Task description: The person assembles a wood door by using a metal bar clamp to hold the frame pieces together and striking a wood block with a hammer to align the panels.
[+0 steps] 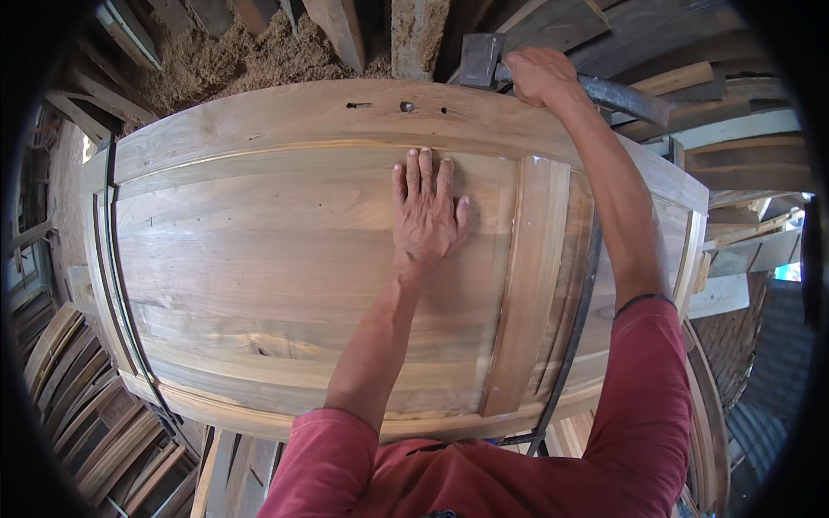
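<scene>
A large panelled wooden door lies across the view in front of me. My left hand rests flat on its broad panel, fingers spread and pointing to the far edge. Beyond that edge, at the far right, my right hand is closed round the handle of a hammer. The hammer's dark, blocky head is left of my fist, by the door's far edge; its thick handle extends to the right. I cannot tell whether the head touches the door. Several holes are cut in the far rail.
Dark bar clamps span the door, one at the left and another at the right. Wood shavings lie beyond the far edge. Stacked curved boards stand at the left, and more planks lie at the right.
</scene>
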Demonstrator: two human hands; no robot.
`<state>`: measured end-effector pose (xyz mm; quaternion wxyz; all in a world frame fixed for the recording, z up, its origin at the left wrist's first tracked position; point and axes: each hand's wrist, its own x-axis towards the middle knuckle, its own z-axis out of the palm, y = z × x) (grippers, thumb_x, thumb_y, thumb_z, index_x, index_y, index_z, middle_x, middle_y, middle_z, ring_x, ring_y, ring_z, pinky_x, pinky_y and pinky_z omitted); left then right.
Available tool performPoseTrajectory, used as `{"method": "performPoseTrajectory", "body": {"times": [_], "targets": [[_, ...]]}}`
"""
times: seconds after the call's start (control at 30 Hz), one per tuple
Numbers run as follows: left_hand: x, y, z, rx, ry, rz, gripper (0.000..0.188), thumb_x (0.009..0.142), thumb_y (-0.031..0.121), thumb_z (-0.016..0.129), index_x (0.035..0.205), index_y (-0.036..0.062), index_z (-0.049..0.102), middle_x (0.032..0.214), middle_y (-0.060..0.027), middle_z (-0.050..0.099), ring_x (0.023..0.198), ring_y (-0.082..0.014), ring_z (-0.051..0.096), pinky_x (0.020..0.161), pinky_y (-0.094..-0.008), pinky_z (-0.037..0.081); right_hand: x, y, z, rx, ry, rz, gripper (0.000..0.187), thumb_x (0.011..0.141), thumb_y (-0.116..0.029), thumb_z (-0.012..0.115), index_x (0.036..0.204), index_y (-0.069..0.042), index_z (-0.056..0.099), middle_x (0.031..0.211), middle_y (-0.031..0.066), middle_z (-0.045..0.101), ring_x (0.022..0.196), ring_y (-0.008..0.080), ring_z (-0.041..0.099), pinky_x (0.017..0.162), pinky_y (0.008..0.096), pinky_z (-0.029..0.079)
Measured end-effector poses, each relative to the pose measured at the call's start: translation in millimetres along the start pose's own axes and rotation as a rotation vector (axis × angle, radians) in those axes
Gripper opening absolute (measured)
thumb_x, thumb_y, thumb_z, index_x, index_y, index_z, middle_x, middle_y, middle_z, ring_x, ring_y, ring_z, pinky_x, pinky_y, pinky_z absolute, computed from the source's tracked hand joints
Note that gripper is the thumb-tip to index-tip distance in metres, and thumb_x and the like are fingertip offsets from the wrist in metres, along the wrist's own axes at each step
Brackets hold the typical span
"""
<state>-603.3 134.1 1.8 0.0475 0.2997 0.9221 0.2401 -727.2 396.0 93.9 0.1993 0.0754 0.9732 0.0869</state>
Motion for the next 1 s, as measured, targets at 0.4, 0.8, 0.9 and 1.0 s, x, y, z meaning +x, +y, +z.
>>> {"method": "performPoseTrajectory", "body": {"times": [0.4, 0.8, 0.9, 1.0], "targets": [[0, 7, 9, 0.124, 0.065, 0.065, 0.062, 0.093, 0.038, 0.052, 0.144, 0.0049, 0.043, 0.153, -0.0254, 0.034, 0.146, -0.042, 0.025, 0.119, -0.0563, 0.014, -303, -23, 148, 1.615, 0.384, 0.391, 0.04, 0.087, -0.018, 0.073, 0.113, 0.007, 0.056, 0.096, 0.0131, 0.065, 0.082, 0.0224, 0.066, 0.073, 0.0363, 0.052], [3, 8, 14, 0.199, 0.076, 0.097, 0.062, 0.09, 0.036, 0.054, 0.143, 0.005, 0.043, 0.149, -0.0259, 0.038, 0.143, -0.0427, 0.029, 0.119, -0.0564, 0.017, -321, -31, 180, 0.918, 0.554, 0.707, 0.042, 0.09, -0.019, 0.069, 0.115, 0.012, 0.057, 0.098, 0.0312, 0.065, 0.093, 0.0434, 0.066, 0.082, 0.0434, 0.052], [2, 7, 14, 0.207, 0.066, 0.091, 0.063, 0.091, 0.036, 0.054, 0.144, 0.0062, 0.042, 0.151, -0.0248, 0.036, 0.144, -0.0426, 0.028, 0.119, -0.0559, 0.017, -315, -26, 177, 0.906, 0.498, 0.749, 0.049, 0.089, -0.02, 0.069, 0.121, 0.015, 0.054, 0.104, 0.0359, 0.063, 0.101, 0.0497, 0.062, 0.088, 0.0478, 0.049], [1, 7, 11, 0.221, 0.044, 0.084, 0.065, 0.092, 0.037, 0.054, 0.147, 0.0073, 0.039, 0.153, -0.0238, 0.034, 0.144, -0.043, 0.028, 0.119, -0.0557, 0.016, -313, -23, 169, 0.98, 0.385, 0.751, 0.056, 0.088, -0.023, 0.07, 0.125, 0.015, 0.052, 0.111, 0.0368, 0.062, 0.106, 0.0505, 0.06, 0.092, 0.0497, 0.048]]}}
